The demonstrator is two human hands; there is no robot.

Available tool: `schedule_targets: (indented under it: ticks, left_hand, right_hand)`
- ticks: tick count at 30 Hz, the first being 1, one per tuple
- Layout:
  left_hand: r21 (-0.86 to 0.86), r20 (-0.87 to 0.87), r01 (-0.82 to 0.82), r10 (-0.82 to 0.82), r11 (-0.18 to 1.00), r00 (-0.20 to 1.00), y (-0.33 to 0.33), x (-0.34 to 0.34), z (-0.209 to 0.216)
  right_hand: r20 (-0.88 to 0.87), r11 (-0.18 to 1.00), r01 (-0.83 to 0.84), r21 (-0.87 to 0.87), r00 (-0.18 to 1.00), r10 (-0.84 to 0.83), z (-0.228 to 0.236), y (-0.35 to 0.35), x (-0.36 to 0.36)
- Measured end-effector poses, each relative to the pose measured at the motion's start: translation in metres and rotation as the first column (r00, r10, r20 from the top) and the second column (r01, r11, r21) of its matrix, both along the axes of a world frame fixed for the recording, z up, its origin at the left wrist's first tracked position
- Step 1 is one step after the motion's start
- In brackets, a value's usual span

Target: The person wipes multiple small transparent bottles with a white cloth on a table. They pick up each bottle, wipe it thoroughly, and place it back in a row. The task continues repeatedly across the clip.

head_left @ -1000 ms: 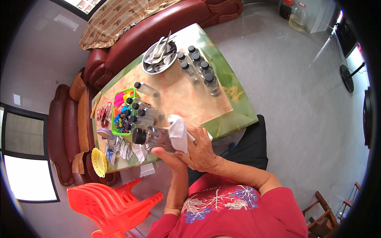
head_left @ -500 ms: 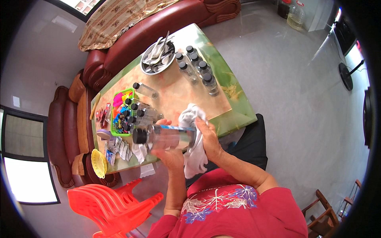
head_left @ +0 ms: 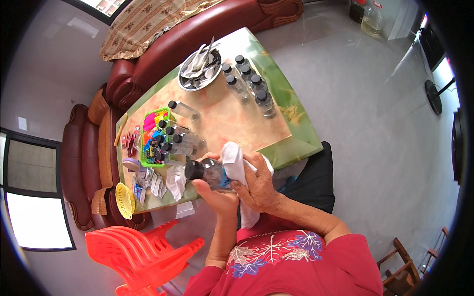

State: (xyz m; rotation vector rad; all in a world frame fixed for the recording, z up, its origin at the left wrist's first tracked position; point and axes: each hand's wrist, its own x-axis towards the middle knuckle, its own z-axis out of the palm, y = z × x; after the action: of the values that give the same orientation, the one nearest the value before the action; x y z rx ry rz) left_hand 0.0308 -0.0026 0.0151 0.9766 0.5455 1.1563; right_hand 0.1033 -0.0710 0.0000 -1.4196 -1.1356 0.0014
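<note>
Red fabric, printed with white and blue leaves, makes up the shirt (head_left: 291, 261) of the person I am watching, who has a clear bottle (head_left: 213, 172) between both hands, to the right of the green basket (head_left: 152, 166) and nearer the body than it is. That bottle is tipped sideways, its black cap (head_left: 194, 170) pointing toward the basket and a bit of blue showing on its side. The left hand (head_left: 218, 199) has its grip curled round the bottle from beneath; the right hand (head_left: 261, 190) clasps a white cloth (head_left: 233, 158) against the end away from the basket, its grip closed over the fabric. Small bright things fill the basket, too jumbled for me to name. Just beside it, on its right, several black-capped bottles (head_left: 189, 139) crowd close, and one single bottle (head_left: 185, 110) is just beyond them. Farther from the person than the basket, a metal bowl (head_left: 193, 90) is heaped with spoons (head_left: 198, 60), and six capped bottles (head_left: 256, 83) group well to the basket's right. On the near side of the basket are silvery packets (head_left: 157, 183), a crumpled white piece (head_left: 176, 182) and a yellow oval colander (head_left: 125, 200), all on the desk (head_left: 232, 129).
</note>
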Motion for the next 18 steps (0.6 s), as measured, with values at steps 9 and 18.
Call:
schedule_targets:
  ticks: [9, 18]
  left_hand:
    - [0.063, -0.099, 0.013, -0.007, 0.998, 0.995, -0.015, -0.014, -0.024]
    - [0.193, 0.013, -0.073, 0.072, 0.979, 0.997, 0.001, 0.0, 0.006]
  right_hand:
    - [-0.047, 0.985, -0.166, -0.048, 0.985, 0.164, 0.04, 0.018, 0.009]
    - [-0.74, 0.888, -0.459, -0.032, 0.608, 0.288, -0.039, 0.031, 0.013]
